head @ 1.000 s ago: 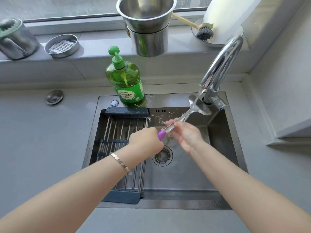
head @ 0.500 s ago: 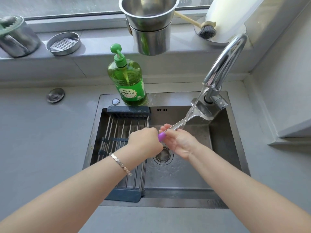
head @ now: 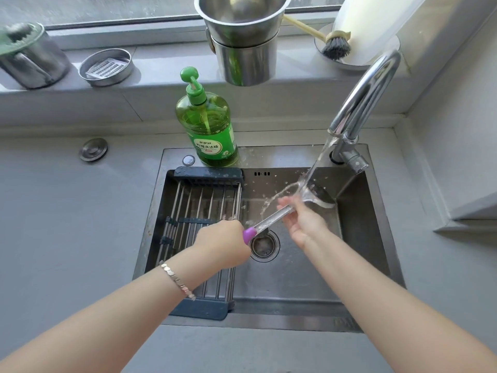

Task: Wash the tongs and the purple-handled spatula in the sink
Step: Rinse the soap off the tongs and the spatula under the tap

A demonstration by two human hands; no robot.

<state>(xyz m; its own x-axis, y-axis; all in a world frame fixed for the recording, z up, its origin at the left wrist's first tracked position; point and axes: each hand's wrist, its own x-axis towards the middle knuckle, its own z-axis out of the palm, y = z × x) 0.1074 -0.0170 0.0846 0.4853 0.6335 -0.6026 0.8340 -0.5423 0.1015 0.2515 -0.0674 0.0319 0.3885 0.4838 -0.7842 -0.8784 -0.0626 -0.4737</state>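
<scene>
Purple-handled spatula (head: 271, 220) held low over the steel sink (head: 309, 292), seen from above by the person washing it. Its long axis runs diagonally. The purple handle end points down and left, just above the round drain (head: 265, 244). The metal blade points up and right, toward the back right corner of the basin. The blade sits directly under the stream of water (head: 320, 157) falling from the curved chrome faucet (head: 363, 98), and water sprays off it in an arc to the left.

The left hand (head: 223, 243), with a bracelet (head: 176, 278) on its wrist, grips the purple handle in a closed fist. The right hand (head: 304, 222) holds the bare metal shaft just below the blade, its fingers (head: 285, 204) curled round it.

Half a second ago the two hands were touching near the handle, with only the purple tip showing between them. Now the right hand has slid up the shaft toward the blade, leaving a stretch of wet metal bare between the hands. The splash off the blade is also wider than before.

A dark-framed drying rack (head: 199, 200) spans the left side of the sink. A green dish soap bottle (head: 209, 130) stands on the back rim, on the grey tabletop (head: 67, 211).
</scene>
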